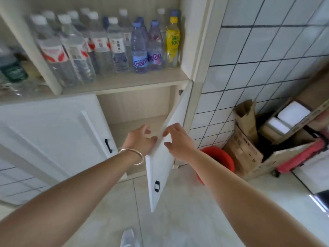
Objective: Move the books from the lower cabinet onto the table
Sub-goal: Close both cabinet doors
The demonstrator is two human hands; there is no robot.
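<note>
The lower cabinet [135,111] stands with its right door [160,168] swung out towards me; its left door [53,132] is closed. The part of the inside that shows holds no books; the rest is hidden behind the doors and my hands. My right hand [176,138] holds the open door near its top, fingers curled over the edge and thumb on the outer face. My left hand [140,139], a bangle on its wrist, hovers in the cabinet opening with loosely curled fingers, its thumb against the door's inner side.
Several water bottles [99,49] fill the shelf above the cabinet. To the right, by the tiled wall [258,56], are a red bucket [219,157], cardboard boxes [243,150] and a red bag [300,157]. My shoe [128,237] is on the tiled floor.
</note>
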